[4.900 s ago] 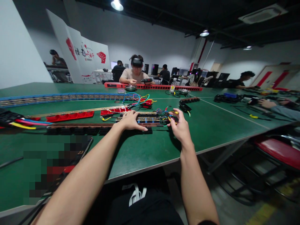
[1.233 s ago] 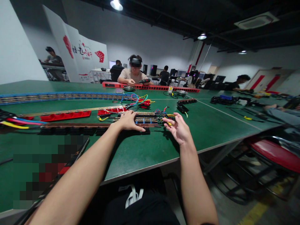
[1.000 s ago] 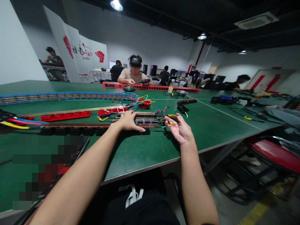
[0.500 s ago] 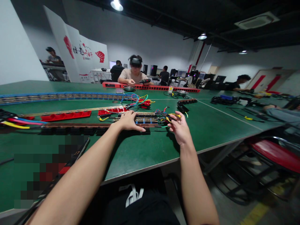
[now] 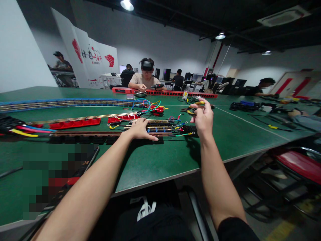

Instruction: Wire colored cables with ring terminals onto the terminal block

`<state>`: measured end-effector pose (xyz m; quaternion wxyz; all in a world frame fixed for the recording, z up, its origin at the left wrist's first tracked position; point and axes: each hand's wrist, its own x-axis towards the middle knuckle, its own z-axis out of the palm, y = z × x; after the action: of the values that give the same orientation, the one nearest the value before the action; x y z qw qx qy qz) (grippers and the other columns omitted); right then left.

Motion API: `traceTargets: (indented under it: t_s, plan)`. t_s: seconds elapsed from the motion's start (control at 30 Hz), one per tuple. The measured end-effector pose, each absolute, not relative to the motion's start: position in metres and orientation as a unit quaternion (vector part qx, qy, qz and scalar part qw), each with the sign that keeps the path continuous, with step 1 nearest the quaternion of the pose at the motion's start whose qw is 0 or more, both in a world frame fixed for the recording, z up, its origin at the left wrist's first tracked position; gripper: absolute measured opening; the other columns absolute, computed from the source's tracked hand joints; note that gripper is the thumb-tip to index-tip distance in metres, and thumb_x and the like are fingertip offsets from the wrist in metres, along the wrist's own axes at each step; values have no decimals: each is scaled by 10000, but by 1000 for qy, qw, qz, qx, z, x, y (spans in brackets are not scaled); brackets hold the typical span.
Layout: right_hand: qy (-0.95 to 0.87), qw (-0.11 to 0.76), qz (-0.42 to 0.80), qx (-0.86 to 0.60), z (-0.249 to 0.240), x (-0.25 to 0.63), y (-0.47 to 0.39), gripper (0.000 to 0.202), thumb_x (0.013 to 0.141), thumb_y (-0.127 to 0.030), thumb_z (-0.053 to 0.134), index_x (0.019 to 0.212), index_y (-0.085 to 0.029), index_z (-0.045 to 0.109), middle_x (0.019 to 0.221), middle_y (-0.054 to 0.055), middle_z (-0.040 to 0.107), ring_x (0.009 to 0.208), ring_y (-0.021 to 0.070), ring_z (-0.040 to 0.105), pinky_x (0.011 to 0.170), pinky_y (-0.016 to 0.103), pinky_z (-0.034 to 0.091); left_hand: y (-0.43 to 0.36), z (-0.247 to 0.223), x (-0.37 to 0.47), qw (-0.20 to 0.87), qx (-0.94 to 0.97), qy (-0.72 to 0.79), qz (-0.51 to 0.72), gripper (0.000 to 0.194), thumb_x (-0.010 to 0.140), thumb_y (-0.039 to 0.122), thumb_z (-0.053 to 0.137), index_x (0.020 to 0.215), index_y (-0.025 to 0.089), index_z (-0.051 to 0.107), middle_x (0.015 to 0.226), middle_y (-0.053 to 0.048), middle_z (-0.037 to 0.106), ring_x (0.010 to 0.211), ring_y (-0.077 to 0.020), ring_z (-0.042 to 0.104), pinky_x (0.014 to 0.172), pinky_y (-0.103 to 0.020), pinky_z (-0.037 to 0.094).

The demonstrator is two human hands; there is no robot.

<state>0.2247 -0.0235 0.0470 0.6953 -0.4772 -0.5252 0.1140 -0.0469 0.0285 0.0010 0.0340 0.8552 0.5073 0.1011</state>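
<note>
My left hand (image 5: 138,129) lies across a section of dark rails with copper strips (image 5: 160,129), its thumb stretched toward the near edge and its fingers spread over the top. In my right hand (image 5: 203,117), raised to the right of the rails, is a pair of yellow-handled pliers (image 5: 191,111), jaws pointing left. Below them, a green wire (image 5: 184,134) with a ring terminal sticks out from the rail ends. Thin coloured wires (image 5: 177,121) bunch up beside it.
Red rail pieces (image 5: 75,124) and a long blue rail (image 5: 100,102) lie on the green table (image 5: 160,164). A long red rail (image 5: 175,93), a metal bowl (image 5: 140,94) and a bottle (image 5: 185,92) are farther back. A person (image 5: 145,80) sits opposite; a red stool (image 5: 298,164) stands at right.
My right hand has lifted up and to the right with the pliers, away from the wire ends. The green wire's ring terminal now shows. My left hand stays on the rails.
</note>
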Motion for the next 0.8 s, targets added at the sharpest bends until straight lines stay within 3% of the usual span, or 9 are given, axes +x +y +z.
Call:
traceTargets:
  t_s: [0.13,0.3,0.67,0.8]
  plan:
    - [-532,685,192,-459,67,226,10,494,703,-218,472,1195,-224,515,1007,40,666,361,36,426,342,218,379,30,0,-47,33,855,507,101,1235,457,951,531,1411,174,432,1421,-187,416,1304,-405,381,1074,-521,320]
    - [-507,681,283,-446,51,229,20,587,613,-228,531,1199,-196,510,1009,41,696,347,37,422,304,216,360,32,-3,-48,29,857,504,105,1224,464,953,525,1419,195,422,1417,-183,417,1300,-387,386,1077,-526,315]
    - [-572,644,252,-441,46,251,8,553,594,-253,572,1138,-153,594,944,65,723,406,68,481,293,196,322,30,0,-47,34,856,507,96,1196,481,939,523,1422,208,416,1413,-162,432,1305,-380,381,1079,-476,314]
    - [-599,612,240,-458,41,245,13,551,598,-246,551,1140,-157,582,958,53,722,339,39,432,299,206,354,31,-2,-48,36,858,504,98,1206,486,933,523,1436,199,404,1432,-159,422,1315,-389,363,1082,-475,301]
